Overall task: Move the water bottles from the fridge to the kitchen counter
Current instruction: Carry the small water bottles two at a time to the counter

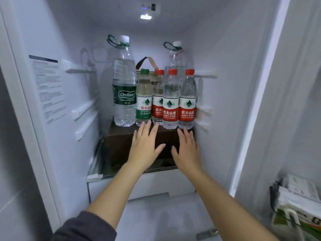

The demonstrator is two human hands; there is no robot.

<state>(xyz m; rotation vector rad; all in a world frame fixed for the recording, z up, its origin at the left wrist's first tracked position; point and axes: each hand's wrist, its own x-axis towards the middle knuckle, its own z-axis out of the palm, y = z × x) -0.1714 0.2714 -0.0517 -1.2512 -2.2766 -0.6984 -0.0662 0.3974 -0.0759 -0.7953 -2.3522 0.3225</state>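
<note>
Several water bottles stand on a dark brown box [121, 138] inside the open fridge. A tall green-labelled bottle [124, 87] is at the left, with a small green-capped bottle [143, 100] beside it. Three small red-capped bottles [171, 101] fill the right side, and another tall bottle [176, 54] stands behind them. My left hand [145, 146] reaches in with straight fingers, its tips just below the green-capped bottle. My right hand [188, 150] is also spread flat, fingertips just under the rightmost red bottle [187, 101]. Neither hand holds anything.
A bag with a brown strap [147, 60] sits behind the bottles. The box rests on a glass shelf [94, 174] above a white drawer [156, 183]. White fridge walls close in on both sides. Packets [298, 202] fill the door rack at the lower right.
</note>
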